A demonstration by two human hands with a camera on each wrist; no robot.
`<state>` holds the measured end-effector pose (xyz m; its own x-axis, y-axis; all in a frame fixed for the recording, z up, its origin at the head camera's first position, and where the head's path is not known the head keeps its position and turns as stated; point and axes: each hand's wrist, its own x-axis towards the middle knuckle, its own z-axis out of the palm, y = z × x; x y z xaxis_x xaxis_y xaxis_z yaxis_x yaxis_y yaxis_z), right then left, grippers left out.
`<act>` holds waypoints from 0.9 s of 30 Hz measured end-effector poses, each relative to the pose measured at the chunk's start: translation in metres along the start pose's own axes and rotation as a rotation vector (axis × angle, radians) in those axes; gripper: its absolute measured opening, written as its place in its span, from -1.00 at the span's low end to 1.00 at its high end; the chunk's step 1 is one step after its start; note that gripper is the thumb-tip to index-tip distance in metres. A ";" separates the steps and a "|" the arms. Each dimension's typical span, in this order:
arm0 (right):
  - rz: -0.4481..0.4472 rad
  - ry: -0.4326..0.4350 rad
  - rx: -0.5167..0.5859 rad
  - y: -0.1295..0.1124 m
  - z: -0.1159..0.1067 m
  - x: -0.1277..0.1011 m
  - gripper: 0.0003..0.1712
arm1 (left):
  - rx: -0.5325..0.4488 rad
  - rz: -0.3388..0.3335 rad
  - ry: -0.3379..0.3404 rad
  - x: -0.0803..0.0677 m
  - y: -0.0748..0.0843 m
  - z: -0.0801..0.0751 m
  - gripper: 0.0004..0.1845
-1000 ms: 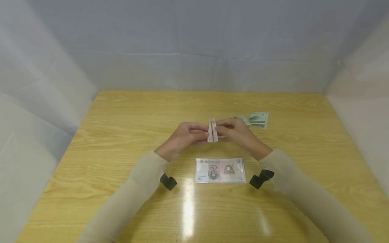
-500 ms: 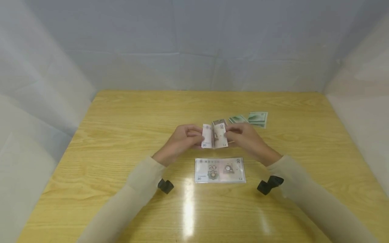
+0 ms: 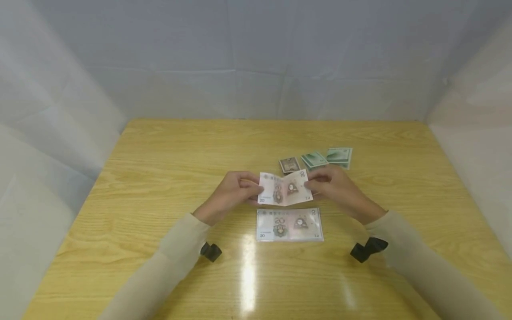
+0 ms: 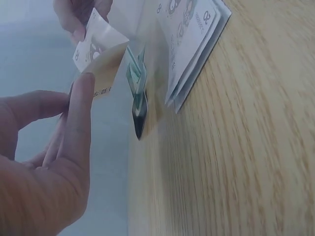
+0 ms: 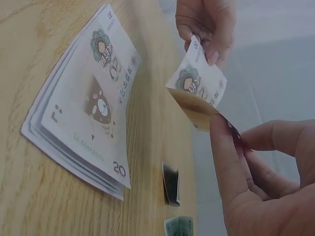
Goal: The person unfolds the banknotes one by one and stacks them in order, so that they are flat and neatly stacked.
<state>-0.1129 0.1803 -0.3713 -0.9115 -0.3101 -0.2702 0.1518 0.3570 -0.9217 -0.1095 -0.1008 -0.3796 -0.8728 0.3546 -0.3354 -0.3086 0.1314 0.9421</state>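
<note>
A pale pink play banknote (image 3: 285,189) marked 20 is stretched between my two hands, with a crease down its middle. My left hand (image 3: 234,191) pinches its left end between thumb and fingers. At the opposite end, my right hand (image 3: 342,191) pinches the note the same way. Just nearer to me lies a neat stack of matching 20 banknotes (image 3: 290,225). The right wrist view shows several layers in this stack (image 5: 93,103), and the held banknote (image 5: 202,73) bent and raised off the table.
Behind the held note lie a folded brown banknote (image 3: 290,165) and two folded green banknotes (image 3: 314,158), the farther green one (image 3: 340,154) to the right. They rest on a wood-grain table (image 3: 180,146). White cloth (image 3: 256,58) hangs behind and at both sides.
My hands have moved apart and slightly toward me, opening the folded banknote from a narrow strip to nearly its full width. The brown folded note has come into sight behind it.
</note>
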 end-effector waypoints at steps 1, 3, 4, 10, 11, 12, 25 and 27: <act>0.004 -0.004 0.000 0.001 -0.001 -0.001 -0.63 | -0.001 -0.003 -0.004 0.000 -0.001 0.000 -0.73; 0.013 -0.012 0.006 0.003 -0.003 -0.004 -0.62 | 0.002 -0.012 -0.009 -0.001 -0.002 -0.001 -0.74; 0.021 -0.015 0.010 0.004 -0.005 -0.005 -0.61 | 0.007 -0.018 -0.011 -0.002 -0.002 -0.001 -0.74; 0.073 -0.040 0.043 0.007 -0.010 -0.009 -0.62 | 0.040 -0.039 -0.023 -0.007 -0.007 -0.005 -0.72; 0.078 -0.042 0.043 0.008 -0.010 -0.010 -0.62 | 0.046 -0.040 -0.026 -0.007 -0.008 -0.005 -0.72; 0.080 -0.044 0.037 0.009 -0.011 -0.011 -0.61 | 0.051 -0.042 -0.029 -0.008 -0.008 -0.006 -0.72; 0.112 -0.087 0.043 0.021 -0.019 -0.023 -0.64 | 0.082 -0.084 -0.092 -0.011 -0.019 -0.006 -0.75; 0.114 -0.093 0.045 0.023 -0.019 -0.024 -0.66 | 0.097 -0.082 -0.107 -0.012 -0.020 -0.005 -0.76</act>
<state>-0.0951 0.2125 -0.3805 -0.8483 -0.3509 -0.3965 0.2712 0.3551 -0.8946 -0.0949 -0.1118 -0.3950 -0.7995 0.4348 -0.4144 -0.3344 0.2509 0.9084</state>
